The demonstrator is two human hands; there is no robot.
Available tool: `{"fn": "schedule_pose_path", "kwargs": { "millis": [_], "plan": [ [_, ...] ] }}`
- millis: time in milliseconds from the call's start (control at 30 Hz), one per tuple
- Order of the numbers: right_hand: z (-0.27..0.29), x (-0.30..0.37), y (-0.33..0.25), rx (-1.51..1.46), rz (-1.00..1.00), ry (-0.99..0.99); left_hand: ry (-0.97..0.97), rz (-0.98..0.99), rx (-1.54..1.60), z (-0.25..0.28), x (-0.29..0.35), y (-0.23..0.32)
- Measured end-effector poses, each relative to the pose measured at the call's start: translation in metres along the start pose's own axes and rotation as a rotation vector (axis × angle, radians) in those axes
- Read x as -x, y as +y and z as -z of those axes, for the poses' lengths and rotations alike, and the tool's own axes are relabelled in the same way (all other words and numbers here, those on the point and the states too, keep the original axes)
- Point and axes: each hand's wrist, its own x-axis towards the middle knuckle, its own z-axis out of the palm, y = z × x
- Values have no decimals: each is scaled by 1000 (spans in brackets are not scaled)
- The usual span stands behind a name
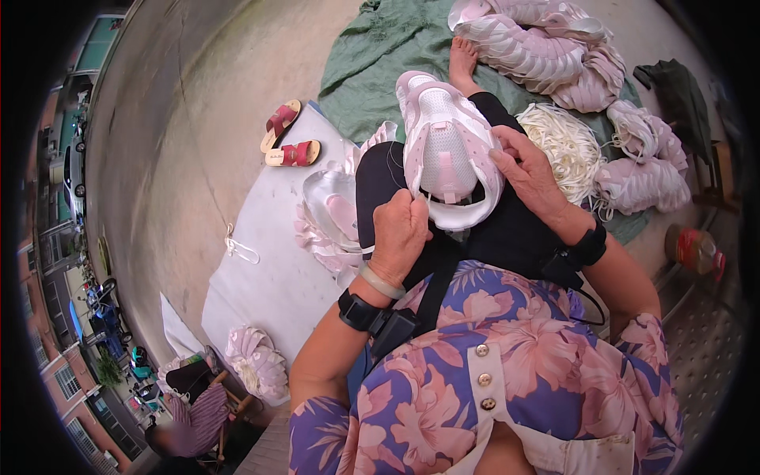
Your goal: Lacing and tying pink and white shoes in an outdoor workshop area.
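Note:
A pink and white shoe upper (447, 146) rests on my lap, its open mesh inside facing up. My left hand (400, 229) is closed on its near edge at the lower left. My right hand (526, 170) grips its right rim with the fingers curled over it. A bundle of white laces (562, 142) lies just beyond my right hand. More pink uppers (332, 214) are stacked to the left of my knee.
Piles of pink uppers (538, 43) lie on a green cloth (388, 55) ahead and at the right (641, 166). Red sandals (289, 138) sit on the concrete at the left, near a white sheet (261, 269). Another person (194, 412) sits at the lower left. A bottle (693, 249) lies at the right.

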Motion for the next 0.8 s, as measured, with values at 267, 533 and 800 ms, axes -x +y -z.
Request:
{"fn": "schedule_pose_path", "kwargs": {
  "millis": [267, 533, 800],
  "plan": [
    [-13, -27, -6, 338, 298, 93, 76, -189, -322, -8, -29, -3],
    [-28, -43, -3, 715, 375, 88, 132, -262, -457, -15, -39, -10],
    [-28, -43, 14, 646, 486, 88, 121, -273, -653, -17, -33, -2]
  ]
}}
